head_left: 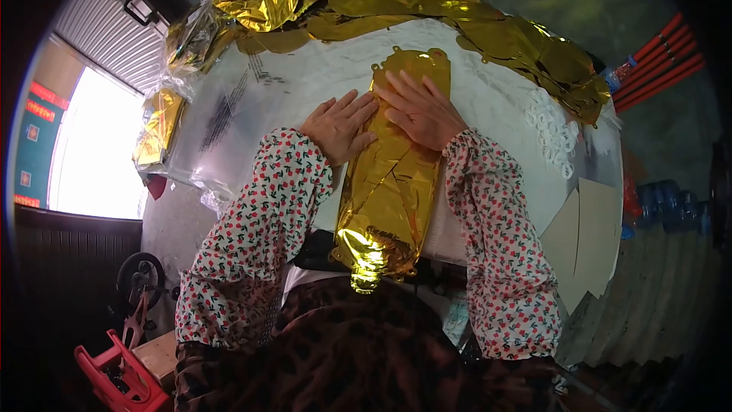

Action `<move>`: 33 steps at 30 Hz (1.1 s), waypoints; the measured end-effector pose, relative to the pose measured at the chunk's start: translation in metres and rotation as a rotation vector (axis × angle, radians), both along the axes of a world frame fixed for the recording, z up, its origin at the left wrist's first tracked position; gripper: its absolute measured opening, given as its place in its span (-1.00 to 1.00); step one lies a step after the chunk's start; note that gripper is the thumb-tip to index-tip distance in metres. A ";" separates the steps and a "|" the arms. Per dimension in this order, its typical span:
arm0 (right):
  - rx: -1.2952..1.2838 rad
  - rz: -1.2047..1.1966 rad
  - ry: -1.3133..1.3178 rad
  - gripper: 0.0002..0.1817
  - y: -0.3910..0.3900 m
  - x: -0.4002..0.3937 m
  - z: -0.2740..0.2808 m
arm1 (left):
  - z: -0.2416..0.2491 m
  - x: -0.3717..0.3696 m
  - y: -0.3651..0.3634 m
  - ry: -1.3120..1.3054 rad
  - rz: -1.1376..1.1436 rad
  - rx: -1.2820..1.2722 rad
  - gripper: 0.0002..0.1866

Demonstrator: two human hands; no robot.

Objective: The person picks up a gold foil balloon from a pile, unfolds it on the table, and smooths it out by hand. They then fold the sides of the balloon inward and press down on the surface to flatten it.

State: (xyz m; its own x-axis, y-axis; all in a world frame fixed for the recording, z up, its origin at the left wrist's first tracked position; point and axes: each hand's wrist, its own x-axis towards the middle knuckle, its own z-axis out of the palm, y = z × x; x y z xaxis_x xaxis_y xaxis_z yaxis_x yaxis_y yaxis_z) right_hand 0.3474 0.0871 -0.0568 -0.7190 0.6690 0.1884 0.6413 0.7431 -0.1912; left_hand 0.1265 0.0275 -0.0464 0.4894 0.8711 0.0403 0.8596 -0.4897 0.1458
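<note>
A long gold foil balloon piece (pixel 389 183) lies flat on the white table (pixel 488 91), running from the far middle toward me and hanging over the near edge. My left hand (pixel 341 125) rests flat on its left side, fingers spread. My right hand (pixel 418 111) presses flat on its upper part, fingers apart. Both arms wear red-flowered white sleeves. Neither hand grips anything.
A heap of gold foil pieces (pixel 427 8) runs along the far edge of the table. Clear plastic bags (pixel 229 114) with gold foil lie at the left. White rings (pixel 553 133) and cardboard sheets (pixel 587 236) sit at the right. A red object (pixel 114 374) stands on the floor at lower left.
</note>
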 end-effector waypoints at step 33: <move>-0.094 -0.036 -0.120 -0.36 0.002 -0.001 -0.001 | 0.018 -0.039 -0.212 -0.755 0.028 -0.346 -0.56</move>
